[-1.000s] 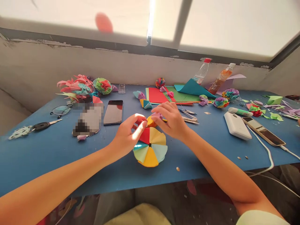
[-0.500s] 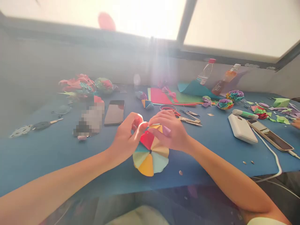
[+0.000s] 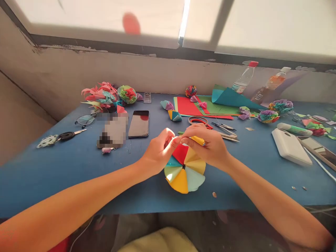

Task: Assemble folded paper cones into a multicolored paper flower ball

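A multicoloured paper rosette (image 3: pixel 178 183), with red, cream, pale blue, yellow, green and teal segments round a dark centre, lies on the blue table below my hands. Over its far edge, my right hand (image 3: pixel 210 143) is closed round a small folded paper piece (image 3: pixel 200 140), whose yellow part shows past the fingers. My left hand (image 3: pixel 160 152) pinches at the near tip of that piece, thumb and forefinger touching the right fingertips. Most of the piece is hidden by the fingers.
Red-handled scissors (image 3: pixel 229 136) lie behind my right hand. Coloured paper sheets (image 3: pixel 189 105) and folded paper pieces (image 3: pixel 175 115) lie further back. A black phone (image 3: pixel 139 124) is left; a white power bank (image 3: pixel 291 147) is right. Two bottles (image 3: pixel 244 80) stand behind.
Both hands stay together over the rosette, and the fingers have shifted on the folded paper piece. The purple part seen earlier is now hidden. The view has swung left.
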Demonstrator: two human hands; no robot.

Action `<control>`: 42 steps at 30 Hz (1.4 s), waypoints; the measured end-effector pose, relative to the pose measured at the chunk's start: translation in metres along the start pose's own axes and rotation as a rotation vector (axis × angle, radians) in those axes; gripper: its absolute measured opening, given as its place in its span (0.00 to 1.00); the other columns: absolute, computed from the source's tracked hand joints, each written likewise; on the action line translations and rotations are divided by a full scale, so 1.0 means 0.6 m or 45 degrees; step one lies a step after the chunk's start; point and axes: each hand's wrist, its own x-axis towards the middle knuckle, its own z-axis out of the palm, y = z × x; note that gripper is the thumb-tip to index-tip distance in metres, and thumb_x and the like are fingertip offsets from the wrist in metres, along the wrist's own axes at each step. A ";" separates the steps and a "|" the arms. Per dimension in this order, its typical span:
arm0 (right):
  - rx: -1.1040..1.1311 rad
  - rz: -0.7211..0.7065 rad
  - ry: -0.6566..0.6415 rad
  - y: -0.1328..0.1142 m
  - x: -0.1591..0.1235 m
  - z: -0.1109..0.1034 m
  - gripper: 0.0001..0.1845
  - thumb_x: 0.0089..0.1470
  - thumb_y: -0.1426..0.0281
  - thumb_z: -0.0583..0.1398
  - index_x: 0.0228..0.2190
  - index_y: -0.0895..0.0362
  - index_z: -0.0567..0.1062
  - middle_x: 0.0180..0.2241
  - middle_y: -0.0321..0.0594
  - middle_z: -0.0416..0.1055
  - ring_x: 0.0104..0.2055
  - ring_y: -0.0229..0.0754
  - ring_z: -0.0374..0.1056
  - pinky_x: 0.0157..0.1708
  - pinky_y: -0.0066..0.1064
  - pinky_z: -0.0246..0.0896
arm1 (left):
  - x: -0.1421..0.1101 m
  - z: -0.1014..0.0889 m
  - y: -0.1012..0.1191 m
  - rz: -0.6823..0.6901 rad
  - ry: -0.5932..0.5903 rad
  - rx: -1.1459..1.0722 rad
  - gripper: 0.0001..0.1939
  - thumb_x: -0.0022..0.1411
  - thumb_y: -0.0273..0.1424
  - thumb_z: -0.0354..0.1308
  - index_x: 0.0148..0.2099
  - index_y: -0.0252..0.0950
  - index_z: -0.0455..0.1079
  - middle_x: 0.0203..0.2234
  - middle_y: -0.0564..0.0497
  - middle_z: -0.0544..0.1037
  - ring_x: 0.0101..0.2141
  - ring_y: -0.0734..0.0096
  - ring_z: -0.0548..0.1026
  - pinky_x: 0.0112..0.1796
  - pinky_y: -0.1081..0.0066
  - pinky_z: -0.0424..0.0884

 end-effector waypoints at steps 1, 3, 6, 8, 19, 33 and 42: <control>-0.005 0.009 -0.003 -0.001 0.000 0.000 0.05 0.56 0.71 0.59 0.28 0.53 0.73 0.25 0.33 0.73 0.29 0.37 0.67 0.39 0.36 0.61 | 0.000 0.002 -0.004 -0.006 -0.038 -0.016 0.27 0.59 0.58 0.40 0.31 0.37 0.57 0.21 0.56 0.59 0.24 0.74 0.58 0.26 0.73 0.57; -0.053 0.025 0.014 -0.001 -0.001 0.002 0.05 0.56 0.72 0.58 0.28 0.53 0.72 0.25 0.33 0.74 0.29 0.37 0.68 0.39 0.36 0.61 | 0.002 0.007 -0.012 -0.042 -0.125 -0.113 0.34 0.57 0.61 0.33 0.32 0.36 0.61 0.24 0.52 0.65 0.27 0.71 0.63 0.28 0.71 0.61; -0.224 -0.007 0.159 0.008 -0.003 0.009 0.06 0.56 0.72 0.57 0.28 0.53 0.72 0.26 0.34 0.74 0.29 0.37 0.69 0.37 0.35 0.61 | 0.006 0.008 -0.019 -0.158 -0.253 -0.181 0.37 0.58 0.61 0.31 0.31 0.35 0.65 0.28 0.48 0.70 0.30 0.66 0.67 0.29 0.69 0.64; -0.342 -0.037 0.270 0.019 -0.005 0.015 0.06 0.56 0.72 0.57 0.28 0.53 0.72 0.25 0.34 0.74 0.27 0.37 0.69 0.35 0.34 0.61 | 0.010 0.002 -0.017 -0.210 -0.345 -0.090 0.29 0.58 0.57 0.42 0.31 0.35 0.67 0.28 0.49 0.71 0.31 0.66 0.68 0.29 0.70 0.64; -0.792 -0.439 0.258 0.044 -0.014 0.009 0.06 0.55 0.74 0.57 0.35 0.51 0.68 0.26 0.33 0.74 0.25 0.36 0.66 0.37 0.36 0.58 | 0.030 -0.011 -0.037 -0.230 -0.389 -0.283 0.16 0.51 0.42 0.61 0.37 0.36 0.65 0.33 0.51 0.72 0.35 0.68 0.70 0.34 0.69 0.67; -0.926 -0.503 0.250 0.036 -0.009 -0.004 0.07 0.54 0.74 0.59 0.36 0.52 0.69 0.29 0.35 0.76 0.28 0.37 0.69 0.38 0.35 0.59 | 0.029 -0.020 -0.004 -0.322 -0.574 -0.330 0.13 0.52 0.38 0.60 0.34 0.34 0.64 0.28 0.54 0.69 0.30 0.73 0.67 0.31 0.72 0.64; -1.033 -0.626 0.437 0.010 0.001 -0.023 0.11 0.50 0.78 0.62 0.37 0.57 0.71 0.26 0.37 0.76 0.23 0.35 0.67 0.32 0.31 0.62 | 0.030 -0.024 0.007 -0.545 -0.678 -0.400 0.13 0.46 0.33 0.64 0.34 0.33 0.67 0.24 0.54 0.70 0.27 0.75 0.68 0.29 0.74 0.62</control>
